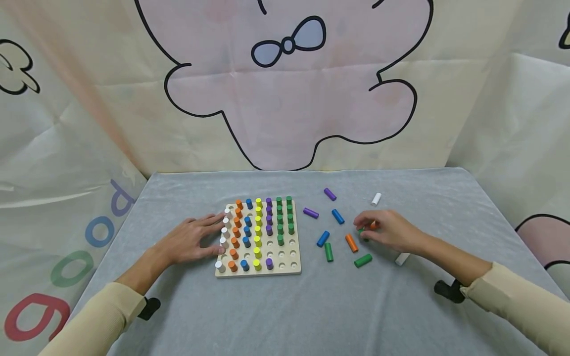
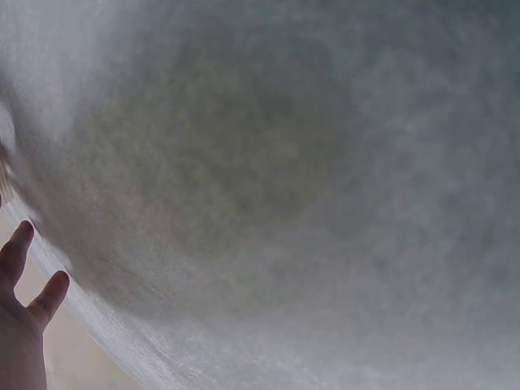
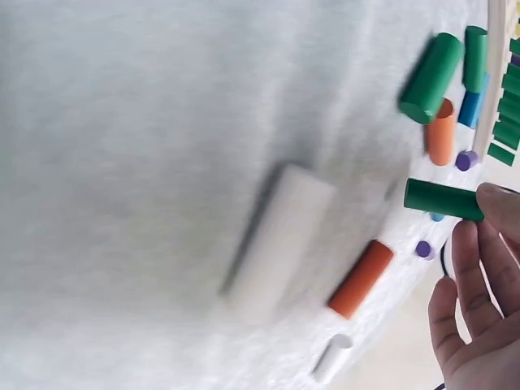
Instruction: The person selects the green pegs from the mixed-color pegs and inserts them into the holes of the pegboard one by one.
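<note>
A pale pegboard [image 1: 285, 273] holds columns of white, orange, blue, yellow, purple and green pegs, with some holes unfilled. My left hand [image 1: 191, 240] rests at its left edge, fingers spread and thumb extended near the lower white pegs. To the right of the board, my right hand [image 1: 392, 230] pinches a green peg [image 3: 443, 200] between thumb and fingers. In the right wrist view that peg is held above the cloth. An orange peg [image 3: 361, 279] lies near this hand and is partly hidden in the head view.
Loose pegs lie right of the board: two purple, including one at the back [image 1: 330, 194], two blue [image 1: 338, 216], another orange peg [image 1: 352, 243], two green [image 1: 363, 260] and two white [image 1: 376, 199]. A grey cloth [image 1: 267, 316] covers the table. Printed curtains stand behind and beside it.
</note>
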The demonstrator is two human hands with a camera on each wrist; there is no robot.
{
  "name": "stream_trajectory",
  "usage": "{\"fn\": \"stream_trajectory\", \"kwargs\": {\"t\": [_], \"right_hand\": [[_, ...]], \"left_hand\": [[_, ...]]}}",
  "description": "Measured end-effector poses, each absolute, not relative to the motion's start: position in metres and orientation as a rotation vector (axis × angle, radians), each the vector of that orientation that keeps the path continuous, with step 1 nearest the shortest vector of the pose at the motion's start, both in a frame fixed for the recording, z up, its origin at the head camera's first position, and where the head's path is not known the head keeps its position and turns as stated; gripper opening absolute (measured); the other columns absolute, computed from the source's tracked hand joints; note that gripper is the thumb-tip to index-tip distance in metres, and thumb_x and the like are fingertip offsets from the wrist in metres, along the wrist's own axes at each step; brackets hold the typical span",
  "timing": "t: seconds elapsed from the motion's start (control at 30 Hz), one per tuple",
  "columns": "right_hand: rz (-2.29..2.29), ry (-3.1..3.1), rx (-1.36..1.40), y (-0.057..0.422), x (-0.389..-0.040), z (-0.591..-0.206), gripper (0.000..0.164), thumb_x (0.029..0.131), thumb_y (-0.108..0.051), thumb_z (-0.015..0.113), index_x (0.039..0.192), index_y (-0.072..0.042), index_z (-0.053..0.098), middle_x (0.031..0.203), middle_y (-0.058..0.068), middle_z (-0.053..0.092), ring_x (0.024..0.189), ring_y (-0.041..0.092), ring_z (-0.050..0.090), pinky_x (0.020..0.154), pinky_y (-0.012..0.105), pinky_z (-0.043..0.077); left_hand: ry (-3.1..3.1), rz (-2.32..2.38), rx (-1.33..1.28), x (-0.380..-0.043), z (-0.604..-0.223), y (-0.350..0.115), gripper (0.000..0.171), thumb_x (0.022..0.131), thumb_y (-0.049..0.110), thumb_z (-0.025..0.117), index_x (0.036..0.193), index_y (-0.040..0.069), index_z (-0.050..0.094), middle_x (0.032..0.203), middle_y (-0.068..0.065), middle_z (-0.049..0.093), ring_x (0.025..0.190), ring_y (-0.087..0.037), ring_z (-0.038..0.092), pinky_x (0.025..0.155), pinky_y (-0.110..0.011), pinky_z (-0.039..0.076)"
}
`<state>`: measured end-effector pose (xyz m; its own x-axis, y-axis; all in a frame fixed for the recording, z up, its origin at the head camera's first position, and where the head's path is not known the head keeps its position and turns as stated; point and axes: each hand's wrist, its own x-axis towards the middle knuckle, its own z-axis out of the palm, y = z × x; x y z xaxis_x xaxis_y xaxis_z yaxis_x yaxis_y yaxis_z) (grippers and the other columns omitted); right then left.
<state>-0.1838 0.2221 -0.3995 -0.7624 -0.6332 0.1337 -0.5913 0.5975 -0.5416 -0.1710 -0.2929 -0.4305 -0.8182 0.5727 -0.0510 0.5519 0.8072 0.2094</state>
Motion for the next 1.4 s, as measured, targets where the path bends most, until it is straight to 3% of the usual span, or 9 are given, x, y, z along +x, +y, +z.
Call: {"fn": "stream_trajectory", "kwargs": {"t": [0.63,1.17,1.4], "right_hand": [[-1.018,2.678,-1.123,0.139,-0.185,-0.389,0.024,0.086,-0.002,0.076,0.109,-0.006,0.071,0.1,0.005,0.074,0.09,0.015,0.066,0.082,0.048,0.054],[-1.141,2.613,-1.171,0.093,-0.18,-0.388,0.022,0.088,-0.002,0.074,0.109,-0.005,0.07,0.102,0.004,0.073,0.089,0.011,0.064,0.083,0.046,0.053],[-1.119,2.637,-1.147,0.083,-0.179,-0.397,0.021,0.088,-0.006,0.075,0.108,-0.007,0.071,0.1,0.0,0.072,0.088,0.009,0.064,0.082,0.039,0.054]], "left_hand": [[2.879,0.275,0.899,-0.17,-0.433,-0.294,0.079,0.089,0.064,0.059,0.147,0.012,0.05,0.158,-0.009,0.037,0.142,-0.038,0.038,0.1,-0.064,0.039],[2.878,0.254,0.886,-0.173,-0.429,-0.293,0.08,0.089,0.065,0.058,0.147,0.011,0.05,0.158,-0.01,0.037,0.142,-0.038,0.037,0.101,-0.064,0.038],[2.882,0.254,0.912,-0.172,-0.43,-0.294,0.079,0.089,0.065,0.059,0.147,0.01,0.051,0.157,-0.01,0.038,0.142,-0.038,0.038,0.1,-0.064,0.039]]}}
